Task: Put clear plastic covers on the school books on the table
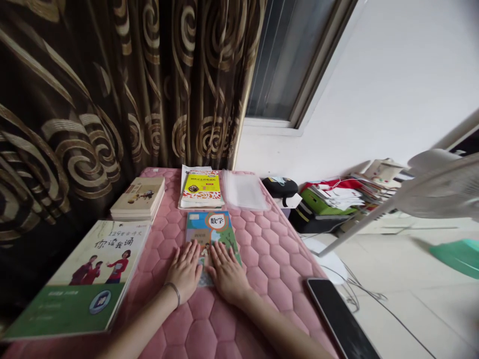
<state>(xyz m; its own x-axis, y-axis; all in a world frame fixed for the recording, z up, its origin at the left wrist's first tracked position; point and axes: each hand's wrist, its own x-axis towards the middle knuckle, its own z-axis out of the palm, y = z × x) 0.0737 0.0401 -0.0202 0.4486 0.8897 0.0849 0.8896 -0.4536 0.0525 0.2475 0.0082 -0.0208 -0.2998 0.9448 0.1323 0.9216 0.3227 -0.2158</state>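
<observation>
A teal maths textbook (211, 228) lies flat in the middle of a pink quilted table cover (262, 254). My left hand (185, 271) rests flat on the book's near left corner, fingers stretched out, a thin bracelet at the wrist. My right hand (226, 271) lies flat on the book's near right part, fingers spread. Neither hand grips anything.
A large green-and-white book (82, 284) lies at the near left, a stack of beige books (138, 198) behind it, a yellow workbook pile (201, 189) and a clear plastic folder (244, 190) at the back. A dark phone (342, 319) sits at the right edge. Brown curtain left; fan and clutter right.
</observation>
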